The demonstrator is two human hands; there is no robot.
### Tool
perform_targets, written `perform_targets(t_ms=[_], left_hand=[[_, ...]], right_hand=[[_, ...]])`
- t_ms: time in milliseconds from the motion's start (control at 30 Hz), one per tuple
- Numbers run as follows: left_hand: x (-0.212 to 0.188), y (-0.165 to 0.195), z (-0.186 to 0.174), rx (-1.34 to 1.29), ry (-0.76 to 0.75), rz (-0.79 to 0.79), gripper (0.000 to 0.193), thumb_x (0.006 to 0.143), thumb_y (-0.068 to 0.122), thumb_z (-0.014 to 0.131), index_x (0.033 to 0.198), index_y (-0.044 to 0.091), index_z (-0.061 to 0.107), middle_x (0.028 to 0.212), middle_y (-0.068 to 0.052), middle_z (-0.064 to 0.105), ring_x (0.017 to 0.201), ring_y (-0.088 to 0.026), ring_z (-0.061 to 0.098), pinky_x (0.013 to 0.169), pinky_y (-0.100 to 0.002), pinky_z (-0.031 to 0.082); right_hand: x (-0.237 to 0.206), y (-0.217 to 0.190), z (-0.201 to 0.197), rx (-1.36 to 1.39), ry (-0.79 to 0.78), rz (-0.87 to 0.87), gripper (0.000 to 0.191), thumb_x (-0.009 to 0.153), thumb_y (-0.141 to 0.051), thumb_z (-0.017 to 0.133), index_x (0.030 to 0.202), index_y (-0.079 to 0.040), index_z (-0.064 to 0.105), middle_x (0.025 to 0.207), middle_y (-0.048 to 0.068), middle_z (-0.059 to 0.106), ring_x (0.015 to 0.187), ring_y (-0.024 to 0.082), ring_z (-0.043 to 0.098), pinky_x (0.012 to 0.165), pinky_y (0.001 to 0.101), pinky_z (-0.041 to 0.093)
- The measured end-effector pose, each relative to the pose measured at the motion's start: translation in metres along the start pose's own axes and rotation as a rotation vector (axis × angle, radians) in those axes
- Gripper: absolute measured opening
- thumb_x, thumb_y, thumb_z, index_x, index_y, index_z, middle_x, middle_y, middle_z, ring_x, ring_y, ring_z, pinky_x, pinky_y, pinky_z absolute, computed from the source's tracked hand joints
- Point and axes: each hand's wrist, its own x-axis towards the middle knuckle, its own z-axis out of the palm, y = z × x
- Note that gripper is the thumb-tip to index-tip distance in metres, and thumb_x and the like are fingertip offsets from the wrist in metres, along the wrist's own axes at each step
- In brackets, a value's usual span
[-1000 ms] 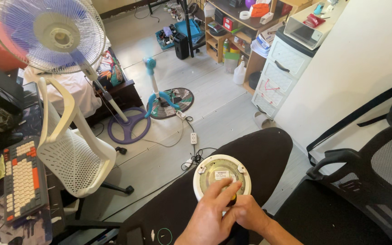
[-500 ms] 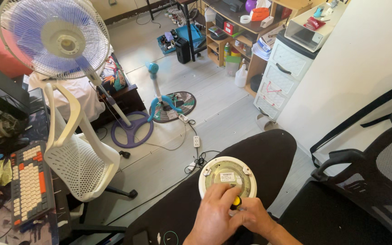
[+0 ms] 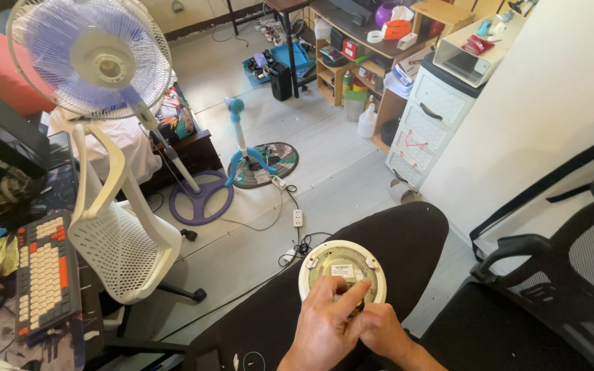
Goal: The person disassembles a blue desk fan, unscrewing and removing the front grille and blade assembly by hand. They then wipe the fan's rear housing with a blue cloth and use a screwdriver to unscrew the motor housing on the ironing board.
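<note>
Resting on your black-trousered thigh point(image 3: 393, 240), the round white fan motor cover point(image 3: 342, 269) lies flat with its inner face up, and both of your hands meet at its near edge. Your left hand point(image 3: 324, 326) lies partly curled with its fingers point(image 3: 352, 294) pressed onto the cover's centre, while your right hand point(image 3: 379, 328) is closed narrow against it, grip contents hidden. A white mesh chair point(image 3: 122, 237) and a standing fan point(image 3: 97, 58) stand to your left.
</note>
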Motion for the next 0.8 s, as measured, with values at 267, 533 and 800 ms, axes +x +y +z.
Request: perform_targets(t_ms=[267, 533, 800], left_hand=[[-0.011, -0.016, 0.015, -0.289, 0.007, -0.141, 0.04, 0.094, 0.002, 0.081, 0.134, 0.003, 0.077, 0.131, -0.018, 0.074, 0.12, -0.032, 0.078, 0.098, -0.04, 0.065], [-0.031, -0.027, 0.029, -0.105, 0.104, 0.044, 0.048, 0.089, -0.004, 0.08, 0.137, 0.0, 0.077, 0.146, -0.027, 0.064, 0.136, -0.043, 0.066, 0.11, -0.05, 0.054], [-0.03, -0.024, 0.049, -0.256, 0.033, -0.363, 0.041, 0.092, 0.013, 0.09, 0.133, 0.008, 0.083, 0.132, -0.02, 0.071, 0.118, -0.034, 0.077, 0.095, -0.039, 0.066]], right_hand=[[0.012, 0.003, -0.012, 0.052, -0.138, -0.05, 0.007, 0.088, -0.004, 0.075, 0.094, -0.001, 0.078, 0.085, 0.012, 0.082, 0.08, 0.029, 0.083, 0.07, 0.0384, 0.063], [0.016, -0.011, -0.016, 0.013, -0.122, -0.128, 0.009, 0.085, -0.008, 0.081, 0.092, -0.003, 0.078, 0.082, 0.012, 0.081, 0.08, 0.031, 0.082, 0.071, 0.0388, 0.063], [0.019, -0.004, -0.019, 0.064, -0.226, -0.124, 0.019, 0.091, -0.006, 0.073, 0.109, -0.004, 0.076, 0.099, 0.012, 0.083, 0.095, 0.029, 0.083, 0.082, 0.0378, 0.065]])
